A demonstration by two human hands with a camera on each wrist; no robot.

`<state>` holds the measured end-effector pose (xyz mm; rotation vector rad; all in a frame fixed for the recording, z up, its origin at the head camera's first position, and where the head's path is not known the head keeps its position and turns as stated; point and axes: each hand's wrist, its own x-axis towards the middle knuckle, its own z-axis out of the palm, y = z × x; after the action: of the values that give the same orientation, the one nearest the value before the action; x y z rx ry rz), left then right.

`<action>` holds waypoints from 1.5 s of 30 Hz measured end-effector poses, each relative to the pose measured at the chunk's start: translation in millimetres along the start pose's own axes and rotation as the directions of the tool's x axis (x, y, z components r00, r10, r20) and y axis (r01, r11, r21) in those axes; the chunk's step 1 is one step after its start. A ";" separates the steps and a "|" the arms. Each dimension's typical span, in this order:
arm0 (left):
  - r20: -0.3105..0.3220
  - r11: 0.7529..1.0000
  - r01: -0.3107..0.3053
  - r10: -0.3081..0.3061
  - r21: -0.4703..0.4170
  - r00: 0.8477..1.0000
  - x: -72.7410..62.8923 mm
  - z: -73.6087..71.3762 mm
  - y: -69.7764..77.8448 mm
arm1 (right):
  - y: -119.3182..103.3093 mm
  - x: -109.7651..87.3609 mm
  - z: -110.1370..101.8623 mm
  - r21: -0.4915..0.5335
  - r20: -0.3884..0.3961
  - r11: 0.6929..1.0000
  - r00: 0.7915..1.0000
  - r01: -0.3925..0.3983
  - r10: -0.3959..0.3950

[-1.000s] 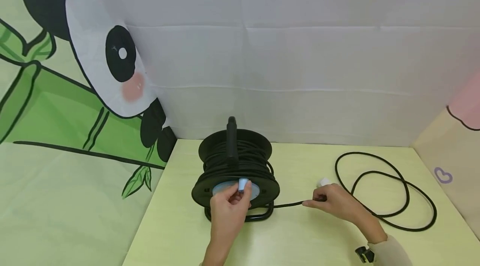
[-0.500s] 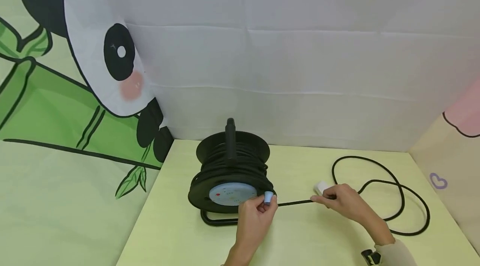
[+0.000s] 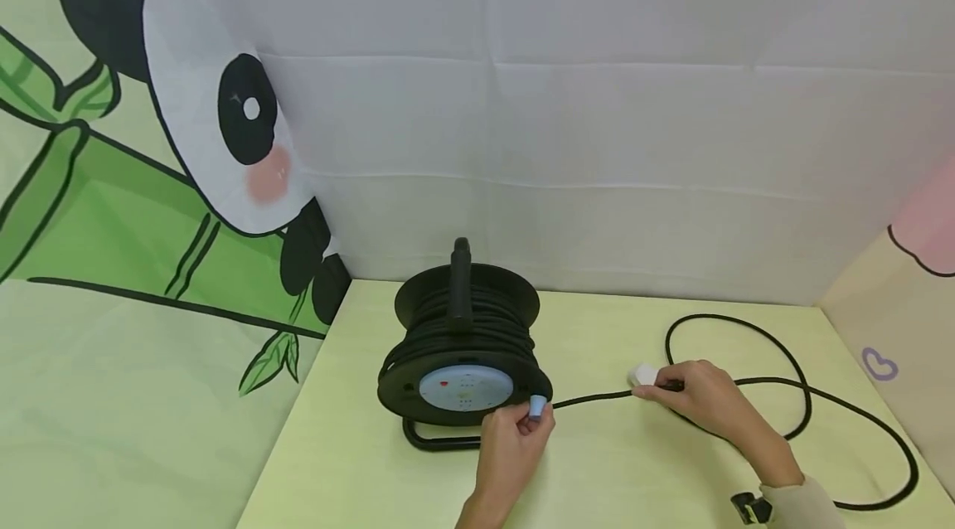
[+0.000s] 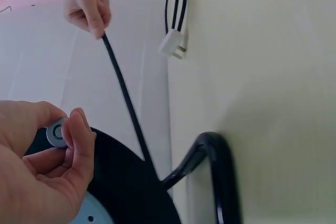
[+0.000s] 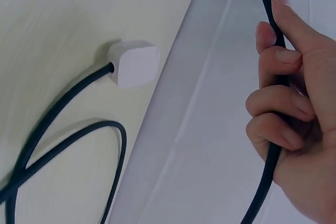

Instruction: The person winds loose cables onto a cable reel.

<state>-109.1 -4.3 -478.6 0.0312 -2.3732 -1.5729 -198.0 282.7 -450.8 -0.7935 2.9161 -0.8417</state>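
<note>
A black cable reel (image 3: 461,309) stands on the table, wound with black cable, with a pale blue disc (image 3: 466,387) on its front face. My left hand (image 3: 509,448) pinches the light blue knob (image 3: 536,406) at the face's lower right rim; the left wrist view shows the round end of this knob (image 4: 56,133) between thumb and fingers. To the right, my right hand (image 3: 709,403) grips the black cable (image 3: 593,399) running taut from the reel. In the right wrist view, several fingers curl round that cable (image 5: 273,156). Beside this hand a white plug (image 3: 643,374) lies on the table.
Loose cable loops (image 3: 906,450) spread over the right side of the pale yellow table (image 3: 336,446). A black tube stand (image 3: 440,444) supports the reel, and a black carrying handle (image 3: 461,288) rises above it. White cloth (image 3: 634,139) hangs behind.
The knob and my left hand have swung from the face's upper middle to its lower right rim, uncovering the blue disc. My right hand has shifted slightly right, and the loose loops have changed shape.
</note>
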 end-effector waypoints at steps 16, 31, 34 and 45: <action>-0.012 0.971 0.220 -0.220 0.091 0.975 -15.0 -24.9 -63.7 | -2.8 -17.2 -8.2 -0.059 -0.098 0.998 0.995 -0.005 -0.001; -0.030 0.941 0.322 -0.321 0.102 0.947 -29.5 -68.2 -86.0 | -15.8 -44.9 -6.4 -0.081 -0.128 0.997 0.992 0.007 -0.017; -0.053 0.928 0.362 -0.359 0.084 0.932 -27.1 -73.6 -86.7 | -6.6 -44.1 -11.1 -0.112 -0.134 0.994 0.991 0.010 -0.025; -0.203 0.914 0.396 -0.373 0.090 0.905 -14.4 -103.9 -70.4 | 25.6 -44.1 -37.5 -0.118 -0.125 0.992 0.992 -0.034 0.019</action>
<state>-79.0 -123.4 -508.1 0.6840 -2.4191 -1.4901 -176.8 340.8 -437.3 -0.7324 3.1048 -0.7452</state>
